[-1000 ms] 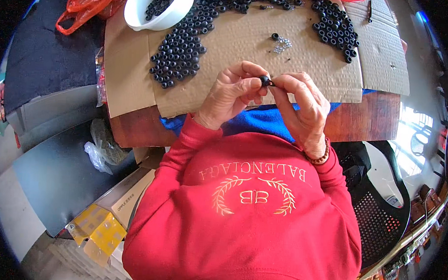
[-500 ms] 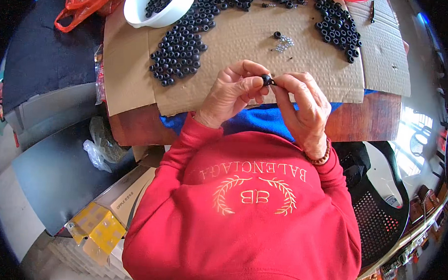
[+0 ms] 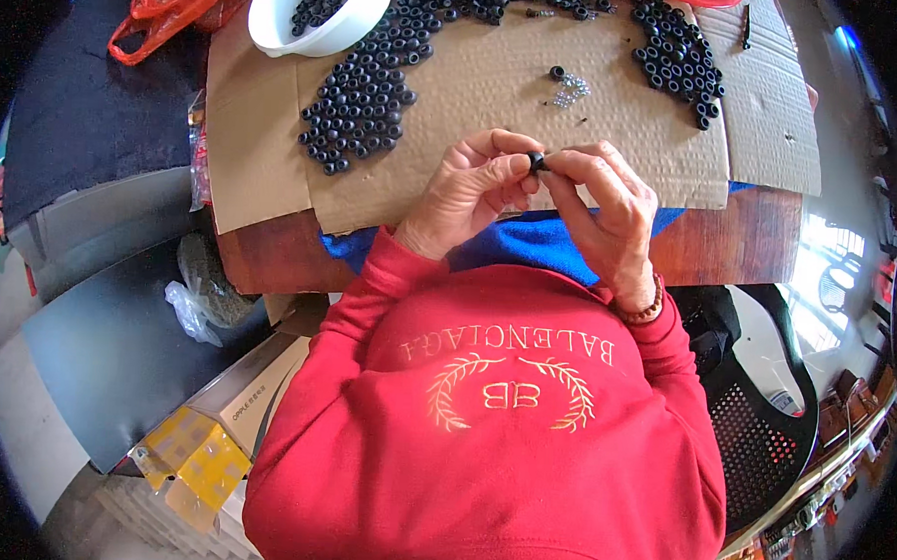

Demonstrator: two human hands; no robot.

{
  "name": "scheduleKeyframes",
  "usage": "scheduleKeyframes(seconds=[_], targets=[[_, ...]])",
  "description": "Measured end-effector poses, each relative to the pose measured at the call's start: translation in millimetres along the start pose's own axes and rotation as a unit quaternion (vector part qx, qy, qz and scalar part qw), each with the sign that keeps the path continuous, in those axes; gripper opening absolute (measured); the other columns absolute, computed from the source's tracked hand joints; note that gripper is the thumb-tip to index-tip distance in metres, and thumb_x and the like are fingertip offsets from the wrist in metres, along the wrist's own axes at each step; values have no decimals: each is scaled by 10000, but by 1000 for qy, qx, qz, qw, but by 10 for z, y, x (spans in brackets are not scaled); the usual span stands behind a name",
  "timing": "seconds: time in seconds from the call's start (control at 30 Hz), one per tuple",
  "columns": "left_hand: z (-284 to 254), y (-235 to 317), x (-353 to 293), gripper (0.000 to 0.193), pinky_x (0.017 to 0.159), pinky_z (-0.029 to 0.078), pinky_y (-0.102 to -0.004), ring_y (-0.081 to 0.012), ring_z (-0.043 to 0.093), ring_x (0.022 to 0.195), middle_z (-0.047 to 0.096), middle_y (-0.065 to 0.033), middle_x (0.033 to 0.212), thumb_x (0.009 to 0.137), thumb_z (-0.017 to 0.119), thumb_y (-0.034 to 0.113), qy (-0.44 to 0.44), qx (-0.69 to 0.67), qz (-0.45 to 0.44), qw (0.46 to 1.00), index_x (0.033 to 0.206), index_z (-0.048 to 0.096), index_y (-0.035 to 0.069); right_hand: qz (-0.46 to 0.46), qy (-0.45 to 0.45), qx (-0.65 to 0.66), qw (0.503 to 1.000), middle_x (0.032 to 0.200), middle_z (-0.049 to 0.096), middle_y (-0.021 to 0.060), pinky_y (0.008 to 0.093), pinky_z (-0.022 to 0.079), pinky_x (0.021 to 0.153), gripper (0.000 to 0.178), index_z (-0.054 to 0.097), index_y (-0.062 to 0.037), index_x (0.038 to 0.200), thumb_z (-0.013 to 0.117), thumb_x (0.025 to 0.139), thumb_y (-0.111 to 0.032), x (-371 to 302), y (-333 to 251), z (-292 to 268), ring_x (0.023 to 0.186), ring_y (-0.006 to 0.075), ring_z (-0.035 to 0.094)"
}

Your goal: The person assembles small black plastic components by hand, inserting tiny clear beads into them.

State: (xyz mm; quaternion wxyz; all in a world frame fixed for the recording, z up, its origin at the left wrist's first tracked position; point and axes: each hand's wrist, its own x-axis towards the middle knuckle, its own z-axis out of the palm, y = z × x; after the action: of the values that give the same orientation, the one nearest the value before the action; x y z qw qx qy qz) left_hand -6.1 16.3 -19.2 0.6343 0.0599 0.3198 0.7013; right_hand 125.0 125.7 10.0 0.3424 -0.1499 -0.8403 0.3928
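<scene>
My left hand (image 3: 476, 186) pinches a small round black bead-like piece (image 3: 536, 161) between thumb and forefinger, just over the near edge of the cardboard. The fingertips of my right hand (image 3: 610, 199) are closed against the other side of this piece; whether they grip a second small part is hidden. Beyond the hands lies a small heap of tiny silvery springs (image 3: 572, 91), with a single black hollow piece (image 3: 557, 73) beside it. Many similar black round pieces with holes (image 3: 360, 121) spread out at the left, and another group of black pieces (image 3: 678, 65) sits at the right.
Flat cardboard (image 3: 456, 100) covers the wooden table (image 3: 736, 233). A white bowl (image 3: 319, 39) of black pieces stands at the far left, near a red plastic bag (image 3: 175, 13). A thin dark tool (image 3: 746, 27) lies far right. Blue cloth (image 3: 530, 242) hangs by the near table edge.
My right fingertips have come closer to the black piece, and the small dark part that showed between them and it is now mostly hidden. The left hand has barely shifted.
</scene>
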Motion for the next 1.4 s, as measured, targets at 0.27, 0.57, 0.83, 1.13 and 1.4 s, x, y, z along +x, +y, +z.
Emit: scheduleKeyframes(seconds=[0.27, 0.57, 0.83, 1.13, 1.4], targets=[[-28, 148, -29, 324, 606, 513, -218, -128, 612, 807, 613, -80, 989, 805, 620, 66, 17, 129, -18, 991, 1107, 508, 39, 225, -161, 227, 934, 790, 592, 40, 225, 392, 650, 200, 623, -21, 903, 657, 710, 21, 79, 73, -101, 709, 116, 514], [-112, 126, -88, 302, 570, 494, -248, -138, 598, 636, 625, -81, 860, 785, 673, 101, -63, 96, -57, 992, 1028, 526, -4, 52, -285, 258, 922, 795, 569, 66, 276, 403, 625, 288, 637, -22, 984, 669, 704, -83, 265, 133, -138, 703, 157, 518], [-175, 114, -82, 224, 532, 489, -260, -154, 594, 602, 609, -97, 762, 836, 631, 176, -73, 72, -91, 991, 913, 577, -27, 64, -277, 248, 926, 706, 509, 41, 252, 374, 536, 180, 577, -10, 793, 721, 687, -27, 288, 169, -53, 613, 123, 462], [-299, 101, -44, 211, 483, 477, -262, -150, 574, 560, 598, -96, 708, 840, 625, 204, -86, 22, -98, 991, 875, 575, 2, 295, -258, 463, 795, 775, 597, 56, 223, 480, 629, 112, 514, -32, 838, 620, 809, -11, 282, 78, 106, 699, 140, 616], [-195, 48, -76, 171, 472, 460, -246, -108, 535, 531, 563, -30, 662, 856, 601, 226, -17, -64, -27, 997, 839, 543, 66, 330, -213, 457, 798, 798, 583, 47, 249, 465, 663, 165, 533, -8, 967, 605, 821, -32, 274, 71, 154, 730, 135, 564]])
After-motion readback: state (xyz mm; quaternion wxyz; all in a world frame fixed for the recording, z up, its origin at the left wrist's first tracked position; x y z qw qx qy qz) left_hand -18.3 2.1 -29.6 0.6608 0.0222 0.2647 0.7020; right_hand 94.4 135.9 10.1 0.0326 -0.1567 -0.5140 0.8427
